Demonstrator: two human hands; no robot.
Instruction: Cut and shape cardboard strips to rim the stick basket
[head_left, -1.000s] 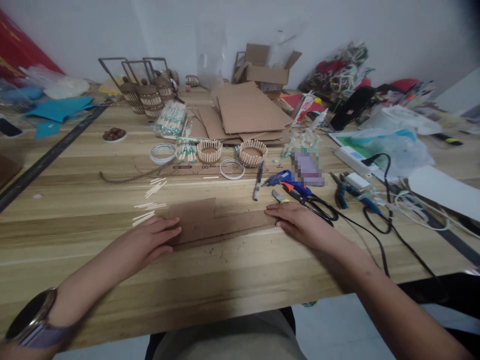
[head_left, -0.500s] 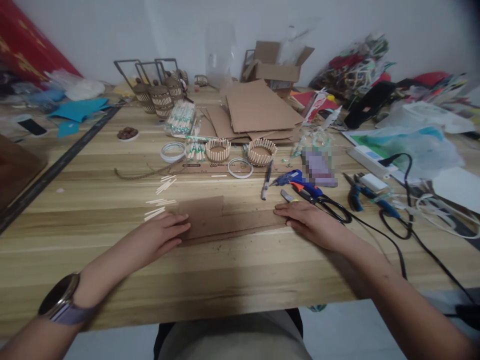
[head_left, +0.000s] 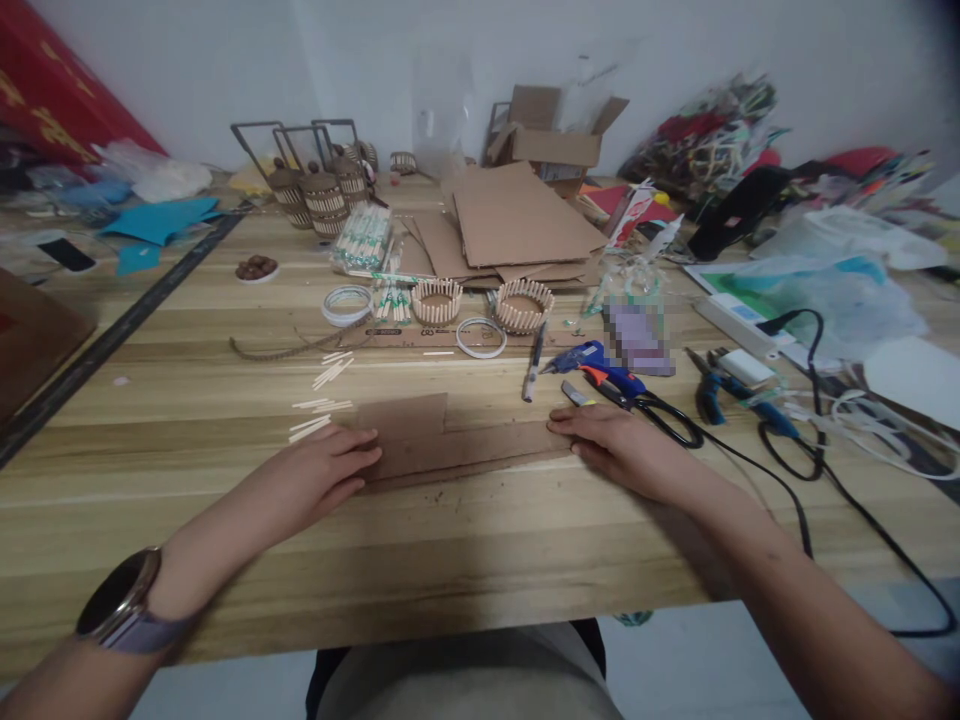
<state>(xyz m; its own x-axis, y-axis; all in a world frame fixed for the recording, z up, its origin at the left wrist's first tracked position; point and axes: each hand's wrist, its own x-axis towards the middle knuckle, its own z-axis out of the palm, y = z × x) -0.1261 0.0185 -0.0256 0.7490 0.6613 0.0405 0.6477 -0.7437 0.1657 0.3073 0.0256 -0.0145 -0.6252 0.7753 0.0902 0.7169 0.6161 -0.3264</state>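
Observation:
A flat piece of brown cardboard (head_left: pixel 465 450), narrow toward the right and taller at its left part, lies on the wooden table in front of me. At its left end rests my left hand (head_left: pixel 319 465), fingers stretched and apart, tips touching the cardboard. My right hand (head_left: pixel 619 445) reaches the other end with outstretched fingers laid on it. Just beyond the left hand are several loose matchsticks (head_left: pixel 321 405). Close to the right fingertips lies a utility knife (head_left: pixel 576 393), beside black-handled scissors (head_left: pixel 667 420). A watch (head_left: pixel 120 600) is on my left wrist.
Behind are two matchstick rings (head_left: pixel 436 300), tape rolls (head_left: pixel 346 305), a pen (head_left: pixel 534 365), a blue glue gun (head_left: pixel 589 357) and stacked cardboard sheets (head_left: pixel 525 215). Pliers (head_left: pixel 705 385) and black cables (head_left: pixel 795 500) lie at the right. Small wooden buckets (head_left: pixel 324 205) stand far left.
Both hands and the cardboard stay in nearly the same place. The view has shifted only very slightly.

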